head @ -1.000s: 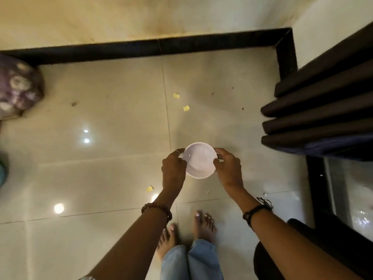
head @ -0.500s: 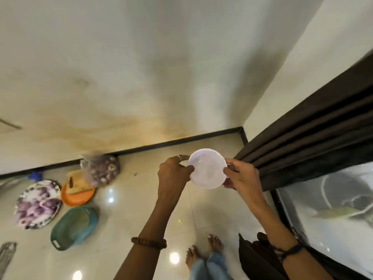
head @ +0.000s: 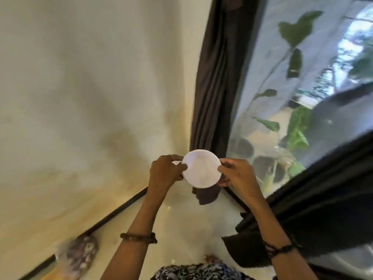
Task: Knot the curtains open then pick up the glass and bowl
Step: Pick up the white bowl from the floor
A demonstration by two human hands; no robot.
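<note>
bowl (head: 201, 171) was held level in the air between both hands, well above the floor (head: 181, 229); its left rim was pinched by the left hand (head: 165, 173), its right rim by the right hand (head: 238, 174). no glass could be seen.

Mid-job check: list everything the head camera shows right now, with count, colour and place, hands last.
Round white bowl: one, white, held up at frame centre.
Dark brown pleated curtain: one, hanging by the wall corner, behind the bowl.
Black curtain fabric: one, lower right, across the window.
Glass window: one, right; green leaves and dark pots outside.
Cream wall: one, left.
Black skirting strip: one, along the wall base.
Purple patterned bag: one, blurred, floor lower left.
Left hand: one, grips the bowl's left rim.
Right hand: one, grips the right rim.
</note>
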